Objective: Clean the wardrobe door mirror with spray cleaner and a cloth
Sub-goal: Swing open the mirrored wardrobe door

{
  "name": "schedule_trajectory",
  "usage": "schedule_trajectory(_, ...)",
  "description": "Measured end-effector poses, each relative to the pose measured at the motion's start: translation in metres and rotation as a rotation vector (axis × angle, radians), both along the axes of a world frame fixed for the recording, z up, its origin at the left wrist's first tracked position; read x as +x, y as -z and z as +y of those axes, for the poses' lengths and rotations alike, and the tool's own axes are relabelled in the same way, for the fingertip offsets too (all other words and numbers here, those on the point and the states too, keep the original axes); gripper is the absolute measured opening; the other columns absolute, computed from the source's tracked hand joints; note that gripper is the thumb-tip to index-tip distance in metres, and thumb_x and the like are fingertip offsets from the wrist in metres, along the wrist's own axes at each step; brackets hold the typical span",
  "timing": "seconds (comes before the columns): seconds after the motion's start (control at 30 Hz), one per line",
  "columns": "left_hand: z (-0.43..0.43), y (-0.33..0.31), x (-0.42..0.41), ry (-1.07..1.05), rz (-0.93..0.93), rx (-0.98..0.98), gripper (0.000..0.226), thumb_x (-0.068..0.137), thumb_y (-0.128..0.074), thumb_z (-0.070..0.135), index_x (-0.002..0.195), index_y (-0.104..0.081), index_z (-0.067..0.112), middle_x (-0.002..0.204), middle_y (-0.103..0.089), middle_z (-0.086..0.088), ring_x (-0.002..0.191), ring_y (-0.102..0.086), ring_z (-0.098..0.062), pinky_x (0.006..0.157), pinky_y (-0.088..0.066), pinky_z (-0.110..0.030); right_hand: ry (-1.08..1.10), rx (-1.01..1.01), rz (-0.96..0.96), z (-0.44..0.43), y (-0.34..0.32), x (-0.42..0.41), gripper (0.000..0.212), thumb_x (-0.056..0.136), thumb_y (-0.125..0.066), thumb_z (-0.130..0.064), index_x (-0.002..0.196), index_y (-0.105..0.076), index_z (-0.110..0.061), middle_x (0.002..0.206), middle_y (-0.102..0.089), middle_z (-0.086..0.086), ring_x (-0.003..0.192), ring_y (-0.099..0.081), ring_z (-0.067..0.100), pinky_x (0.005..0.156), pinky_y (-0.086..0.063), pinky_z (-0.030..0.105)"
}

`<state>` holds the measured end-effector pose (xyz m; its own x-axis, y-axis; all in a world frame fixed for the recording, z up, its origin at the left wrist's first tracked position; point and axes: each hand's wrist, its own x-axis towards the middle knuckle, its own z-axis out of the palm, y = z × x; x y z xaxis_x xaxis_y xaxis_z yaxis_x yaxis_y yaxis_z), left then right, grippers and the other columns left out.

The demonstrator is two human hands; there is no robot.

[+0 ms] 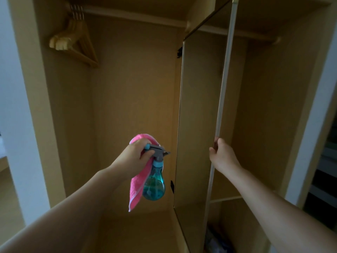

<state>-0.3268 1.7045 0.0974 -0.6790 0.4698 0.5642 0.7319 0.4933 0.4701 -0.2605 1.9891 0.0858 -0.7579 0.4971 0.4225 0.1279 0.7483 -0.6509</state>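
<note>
My left hand (135, 156) grips the grey trigger head of a teal spray bottle (154, 183) together with a pink cloth (138, 181) that hangs down behind the bottle. They are held up inside the open left section of the wardrobe. The wardrobe door (197, 115) stands open, seen nearly edge-on; the surface facing left reflects the wardrobe's brown interior. My right hand (221, 152) grips the door's pale front edge at about mid-height, fingers curled round it.
Several wooden hangers (76, 41) hang on the rail at the upper left. Black hinges (179, 52) sit on the divider. A low shelf (226, 199) and some items on the floor (215, 240) lie in the right section. A white wall (12, 106) is at left.
</note>
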Motion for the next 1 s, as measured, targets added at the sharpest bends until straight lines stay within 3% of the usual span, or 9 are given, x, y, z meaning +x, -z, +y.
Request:
schedule_trajectory(0.07, 0.0, 0.0, 0.004, 0.011, -0.008, 0.009, 0.006, 0.097, -0.051, 0.024, 0.096, -0.054, 0.03, 0.084, -0.061, 0.013, 0.071, -0.061, -0.004, 0.051, -0.047, -0.011, 0.016, -0.012, 0.001, 0.001, 0.001, 0.011, 0.031, 0.099, -0.051, -0.018, 0.13, -0.046, -0.018, 0.107, -0.056, -0.002, 0.105, -0.062, 0.019, 0.07, -0.048, 0.017)
schedule_trajectory(0.17, 0.004, -0.002, 0.01, 0.057, -0.021, 0.014, 0.008, 0.097, -0.051, 0.026, 0.095, -0.052, 0.034, 0.087, -0.062, 0.013, 0.076, -0.063, -0.006, 0.057, -0.053, -0.016, 0.046, -0.012, 0.002, 0.007, 0.001, 0.024, 0.026, 0.098, -0.052, -0.017, 0.124, -0.048, -0.018, 0.099, -0.054, -0.006, 0.093, -0.06, 0.013, 0.063, -0.045, 0.013)
schedule_trajectory(0.37, 0.012, 0.004, 0.019, 0.128, -0.041, 0.033, 0.011, 0.095, -0.054, 0.027, 0.093, -0.052, 0.038, 0.086, -0.064, 0.014, 0.077, -0.061, 0.006, 0.057, -0.052, -0.015, 0.099, -0.017, -0.003, 0.018, -0.004, 0.029, 0.026, 0.099, -0.051, -0.019, 0.124, -0.049, -0.012, 0.106, -0.057, 0.001, 0.101, -0.061, 0.02, 0.075, -0.049, 0.024)
schedule_trajectory(0.57, 0.031, 0.003, 0.018, 0.095, -0.011, -0.012, 0.016, 0.094, -0.055, 0.028, 0.089, -0.049, 0.042, 0.085, -0.061, 0.017, 0.077, -0.059, 0.01, 0.055, -0.049, -0.011, 0.119, -0.06, 0.025, 0.058, -0.004, 0.023, 0.022, 0.098, -0.053, -0.018, 0.117, -0.054, -0.007, 0.108, -0.062, 0.008, 0.102, -0.063, 0.027, 0.065, -0.047, 0.026)
schedule_trajectory(0.67, 0.044, 0.002, 0.018, 0.093, 0.01, -0.028, 0.013, 0.095, -0.054, 0.028, 0.095, -0.051, 0.041, 0.088, -0.06, 0.02, 0.079, -0.061, 0.005, 0.058, -0.049, -0.009, 0.086, -0.123, 0.071, 0.081, 0.0, 0.018, 0.028, 0.098, -0.053, -0.02, 0.123, -0.053, -0.009, 0.118, -0.062, 0.011, 0.103, -0.062, 0.027, 0.071, -0.051, 0.031)
schedule_trajectory(0.8, 0.063, 0.0, 0.02, 0.077, 0.018, -0.049, 0.015, 0.095, -0.052, 0.03, 0.094, -0.048, 0.044, 0.091, -0.058, 0.021, 0.083, -0.06, 0.004, 0.062, -0.05, -0.008, 0.078, -0.076, 0.138, 0.105, 0.008, 0.008, 0.038, 0.1, -0.05, -0.022, 0.135, -0.049, -0.006, 0.129, -0.06, 0.014, 0.117, -0.058, 0.03, 0.09, -0.052, 0.038)
schedule_trajectory(0.9, 0.08, -0.002, 0.024, 0.056, 0.035, -0.036, 0.017, 0.096, -0.052, 0.027, 0.092, -0.047, 0.043, 0.089, -0.058, 0.02, 0.085, -0.058, 0.009, 0.06, -0.049, -0.008, 0.04, -0.021, 0.171, 0.122, 0.011, -0.001, 0.038, 0.101, -0.048, -0.021, 0.134, -0.049, -0.002, 0.128, -0.061, 0.016, 0.118, -0.059, 0.031, 0.09, -0.051, 0.034)
schedule_trajectory(1.0, 0.096, -0.004, 0.028, 0.001, 0.034, -0.04, 0.007, 0.097, -0.051, 0.029, 0.1, -0.052, 0.035, 0.092, -0.06, 0.016, 0.081, -0.062, -0.004, 0.066, -0.055, -0.018, 0.007, -0.018, 0.169, 0.138, 0.011, -0.012, 0.042, 0.102, -0.046, -0.018, 0.139, -0.045, 0.001, 0.133, -0.056, 0.02, 0.123, -0.055, 0.032, 0.092, -0.047, 0.034)
